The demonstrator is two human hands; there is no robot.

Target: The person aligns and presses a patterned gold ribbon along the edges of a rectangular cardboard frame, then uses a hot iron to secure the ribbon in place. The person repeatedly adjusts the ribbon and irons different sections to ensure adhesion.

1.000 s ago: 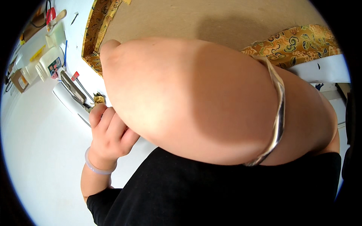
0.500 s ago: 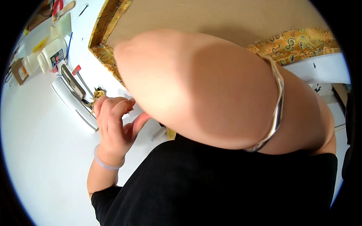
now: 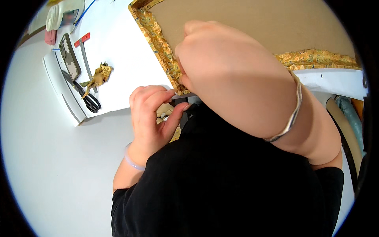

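A flat brown board [image 3: 252, 23] has gold patterned brocade fabric [image 3: 156, 39] folded over its edges. My right hand [image 3: 201, 49] reaches across above the board's near left corner, its fingers curled and its thumb down by the fabric edge. The forearm and back of the hand hide what the fingers hold, if anything. Beside that corner is my left hand [image 3: 150, 108], with bent fingers and the thumb apart from them. Its fingertips are at the corner, and a gap shows between thumb and fingers.
Left of the board lie a crumpled gold fabric scrap [image 3: 100, 75], black-handled scissors [image 3: 92, 103], a red-ended metal ruler [image 3: 83, 45] and a phone [image 3: 70, 57]. A white bottle [image 3: 55, 16] stands farther back. The white table's edge [image 3: 114, 111] runs near my left hand.
The view has shifted, bringing the board's near left corner into sight. My left hand is now at that corner, and the scissors and scrap show uncovered. My right hand remains over the board.
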